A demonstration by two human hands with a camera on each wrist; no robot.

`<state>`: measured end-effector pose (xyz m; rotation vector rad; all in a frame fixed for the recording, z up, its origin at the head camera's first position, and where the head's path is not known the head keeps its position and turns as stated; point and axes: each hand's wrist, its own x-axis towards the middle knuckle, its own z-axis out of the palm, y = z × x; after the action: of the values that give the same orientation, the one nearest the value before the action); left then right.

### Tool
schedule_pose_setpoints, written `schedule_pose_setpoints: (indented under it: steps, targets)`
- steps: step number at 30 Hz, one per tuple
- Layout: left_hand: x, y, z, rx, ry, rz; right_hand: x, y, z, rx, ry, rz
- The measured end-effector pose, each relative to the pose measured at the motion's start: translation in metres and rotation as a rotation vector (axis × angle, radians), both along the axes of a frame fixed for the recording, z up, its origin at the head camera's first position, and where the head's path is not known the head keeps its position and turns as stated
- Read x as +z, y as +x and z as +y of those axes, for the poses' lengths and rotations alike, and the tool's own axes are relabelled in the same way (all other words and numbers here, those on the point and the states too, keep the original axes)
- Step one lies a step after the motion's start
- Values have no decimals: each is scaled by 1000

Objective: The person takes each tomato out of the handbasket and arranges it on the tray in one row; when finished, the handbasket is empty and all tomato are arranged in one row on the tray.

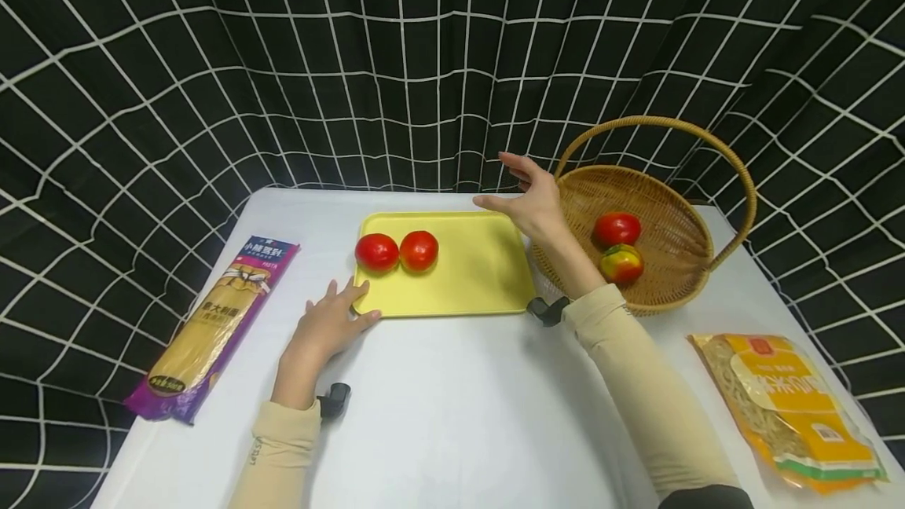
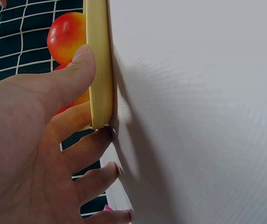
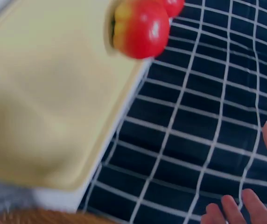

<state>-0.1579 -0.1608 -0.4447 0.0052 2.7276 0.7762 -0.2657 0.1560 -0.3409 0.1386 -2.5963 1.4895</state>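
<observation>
My left hand (image 1: 329, 326) is at the near left corner of a yellow tray (image 1: 467, 289), fingers spread, with the thumb (image 2: 84, 63) touching its rim. On the tray's left side, two glossy red fruits (image 1: 377, 253) with yellow patches lie side by side. My right hand (image 1: 533, 199) is raised over the tray's far right corner, its thumb and fingers apart and nothing between them. Just right of that hand stands a wicker basket (image 1: 679, 258) with a tall handle. A red fruit (image 1: 617, 229) and a yellow-and-red one (image 1: 622, 264) lie inside it.
A purple-ended pack of pasta (image 1: 212, 328) lies at the left of the white table (image 1: 452, 415). At the right front lies an orange bag of noodles (image 1: 792, 407). Black cloth with a white grid (image 1: 438, 61) hangs behind and along both sides.
</observation>
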Motion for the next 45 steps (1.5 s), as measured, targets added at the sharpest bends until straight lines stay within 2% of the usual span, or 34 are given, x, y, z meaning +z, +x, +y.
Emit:
schedule_pose_setpoints:
  steps: [4,8,15,20,26,30,34,42,45]
  targets:
    - [1,0,1,-1,-1,2,10,7,29,-55,-16,30]
    - [2,0,1,0,-2,1,18,15,58,-111,-3,24]
    - [1,0,0,-4,-10,-2,13,24,97,-157,44,-2]
    - [-1,1,1,-2,-3,-1,6,28,123,-170,107,-86]
    - [-2,0,0,1,1,2,-4,33,153,-191,209,-258]
    - [-2,0,0,-3,-1,8,-7,38,164,-193,228,-335]
    - [-1,0,-1,-4,1,15,-11,41,169,-179,283,-349]
    - [-1,0,-1,0,5,17,-21,40,180,-84,439,-338]
    - [-2,0,0,1,6,14,-23,40,183,-71,455,-361]
